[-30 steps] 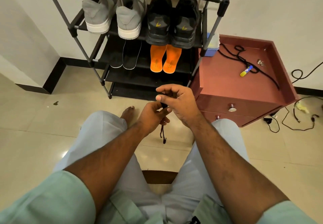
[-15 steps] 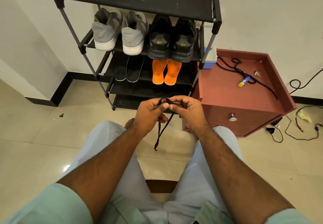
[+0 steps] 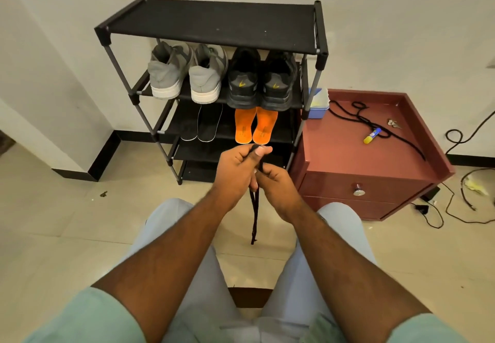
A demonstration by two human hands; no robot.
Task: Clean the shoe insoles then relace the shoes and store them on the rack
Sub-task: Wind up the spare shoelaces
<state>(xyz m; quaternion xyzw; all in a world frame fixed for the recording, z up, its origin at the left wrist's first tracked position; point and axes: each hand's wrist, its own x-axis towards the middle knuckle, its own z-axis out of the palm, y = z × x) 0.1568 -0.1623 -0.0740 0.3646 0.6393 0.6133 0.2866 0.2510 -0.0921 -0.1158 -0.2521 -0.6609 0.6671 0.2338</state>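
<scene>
A black shoelace [image 3: 254, 216] hangs doubled between my knees. My left hand [image 3: 237, 167] pinches its folded top between thumb and fingers, and my right hand [image 3: 276, 186] grips the lace just below. Ahead stands the black shoe rack [image 3: 214, 20]. Its second shelf carries a grey pair of shoes [image 3: 187, 73] and a black pair of shoes [image 3: 261, 80], heels toward me. One shelf lower lie two dark insoles [image 3: 202, 124] and two orange insoles [image 3: 255, 125].
A maroon cabinet [image 3: 345, 155] stands right of the rack, with another black lace [image 3: 359, 116], a glue stick [image 3: 372, 135] and a blue box [image 3: 317, 103] on top. Cables [image 3: 455, 203] trail over the floor at the right. I sit on a wooden stool [image 3: 250, 297].
My view has tilted up, showing the rack's top shelf. My hands came together, the left rising above the right, and the lace now hangs folded straight down.
</scene>
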